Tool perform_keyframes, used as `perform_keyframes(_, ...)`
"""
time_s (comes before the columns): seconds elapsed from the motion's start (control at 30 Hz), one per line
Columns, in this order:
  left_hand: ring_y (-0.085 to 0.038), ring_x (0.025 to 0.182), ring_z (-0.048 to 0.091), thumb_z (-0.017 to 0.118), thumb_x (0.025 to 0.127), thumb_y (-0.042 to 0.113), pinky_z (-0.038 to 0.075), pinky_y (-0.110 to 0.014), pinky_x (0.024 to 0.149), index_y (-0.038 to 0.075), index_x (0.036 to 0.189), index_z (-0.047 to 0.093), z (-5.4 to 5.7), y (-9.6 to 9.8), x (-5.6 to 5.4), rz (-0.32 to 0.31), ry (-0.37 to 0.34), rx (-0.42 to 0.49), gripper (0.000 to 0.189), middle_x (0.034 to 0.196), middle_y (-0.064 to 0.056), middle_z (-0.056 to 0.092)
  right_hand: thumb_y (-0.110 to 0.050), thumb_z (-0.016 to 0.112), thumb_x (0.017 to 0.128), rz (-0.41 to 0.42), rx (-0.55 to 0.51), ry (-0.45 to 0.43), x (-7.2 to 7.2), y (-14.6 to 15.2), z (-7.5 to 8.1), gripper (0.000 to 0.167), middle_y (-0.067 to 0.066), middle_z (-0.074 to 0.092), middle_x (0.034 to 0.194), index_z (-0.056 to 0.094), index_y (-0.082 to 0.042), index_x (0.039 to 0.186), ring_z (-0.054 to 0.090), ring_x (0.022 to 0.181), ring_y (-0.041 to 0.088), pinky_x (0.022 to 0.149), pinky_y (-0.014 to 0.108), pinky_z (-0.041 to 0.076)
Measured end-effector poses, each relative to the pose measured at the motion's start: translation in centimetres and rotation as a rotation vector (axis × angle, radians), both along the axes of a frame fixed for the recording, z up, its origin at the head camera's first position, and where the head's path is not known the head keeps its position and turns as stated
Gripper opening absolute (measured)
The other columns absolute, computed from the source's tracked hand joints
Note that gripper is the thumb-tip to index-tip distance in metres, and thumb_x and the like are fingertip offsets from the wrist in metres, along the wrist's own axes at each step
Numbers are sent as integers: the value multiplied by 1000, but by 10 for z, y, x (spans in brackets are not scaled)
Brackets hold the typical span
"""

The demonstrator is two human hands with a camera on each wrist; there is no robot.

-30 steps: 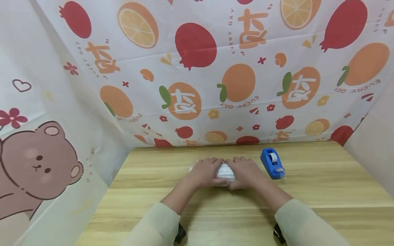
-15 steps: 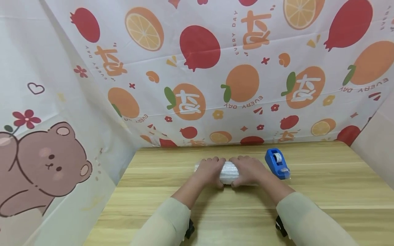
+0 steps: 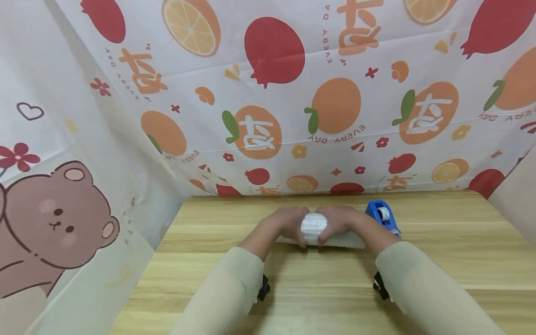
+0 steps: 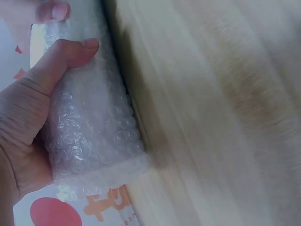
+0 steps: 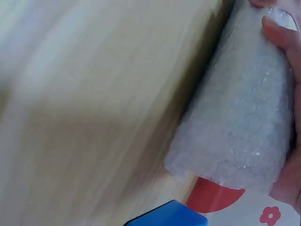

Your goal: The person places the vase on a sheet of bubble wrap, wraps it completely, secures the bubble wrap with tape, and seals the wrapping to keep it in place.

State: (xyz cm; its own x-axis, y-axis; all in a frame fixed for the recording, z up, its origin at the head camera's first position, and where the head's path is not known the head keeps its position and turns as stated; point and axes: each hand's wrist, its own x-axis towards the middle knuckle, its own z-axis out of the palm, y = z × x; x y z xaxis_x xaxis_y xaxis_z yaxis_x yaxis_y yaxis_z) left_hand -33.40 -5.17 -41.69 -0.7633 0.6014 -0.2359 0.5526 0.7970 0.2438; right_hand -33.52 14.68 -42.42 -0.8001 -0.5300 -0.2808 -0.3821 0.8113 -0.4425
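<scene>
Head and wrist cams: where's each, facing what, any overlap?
Head: on the head, facing forward and down at table; left hand, right hand, sleeves show.
Left wrist: on it, facing bubble-wrap roll; left hand, right thumb show.
Right wrist: on it, facing the roll's right end; right hand at edge.
Shared: blue tape dispenser, head and right wrist.

A tabletop workspace, home or business unclear: a wood-grain table [image 3: 318, 288] with a tape dispenser [image 3: 388, 223] at its far right, fruit-printed cloth [image 3: 289, 100] hung behind, bear-printed cloth [image 3: 58, 218] at left.
</scene>
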Motion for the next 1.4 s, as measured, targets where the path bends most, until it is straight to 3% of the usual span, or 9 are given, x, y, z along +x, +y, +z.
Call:
perform_keyframes(0.27,-13,81,58,92,61,38,48,-28,73,18,111,54,3,4,-5,-6,-89,-11,65,93,7,60,-46,83,63,8,-40,-96,-1,4,5,62,-3,62,98,58,-18,112,57,88,16,75,33,48)
perform_keyframes(0.43,-13,82,57,91,63,40,48,-28,73,18,113,54,2,7,-3,1,-74,-27,66,93,7,59,-48,84,66,-2,-8,-98,2,5,8,77,-1,61,110,55,-15,129,56,96,18,83,39,48)
perform_keyframes(0.5,-13,83,58,90,63,41,48,-28,73,17,115,54,1,7,-1,3,-71,-17,67,94,7,60,-51,85,65,-18,30,-42,7,5,10,90,2,60,122,49,-16,140,54,103,20,89,44,47)
perform_keyframes(0.63,-13,85,58,89,64,42,49,-30,76,16,123,53,0,3,0,43,-81,2,74,98,5,60,-57,85,64,-10,121,176,22,-1,7,106,8,53,138,38,-20,151,51,115,28,98,56,41)
perform_keyframes(0.8,-15,87,58,88,65,41,50,-32,77,15,126,52,0,-3,-2,86,-105,6,76,100,4,60,-56,86,64,16,169,489,36,-9,-10,102,9,54,135,38,-25,148,50,119,32,98,59,41)
perform_keyframes(0.9,-14,87,57,88,65,42,49,-32,75,16,123,52,-1,-4,-3,87,-116,13,73,99,4,60,-52,87,66,-5,189,608,40,-10,-20,96,8,55,131,39,-28,146,51,115,32,97,56,43)
perform_keyframes(1.23,-14,83,58,88,63,40,48,-30,72,16,114,55,0,0,0,92,-107,6,66,94,5,60,-48,85,68,-11,226,703,45,-10,-28,91,10,56,124,41,-27,145,53,107,32,97,56,43)
perform_keyframes(1.4,-14,82,58,88,63,38,48,-30,72,18,110,56,2,0,1,80,-154,32,60,93,5,61,-51,84,69,3,235,718,49,-7,-27,93,9,56,126,39,-27,146,53,110,32,99,57,42)
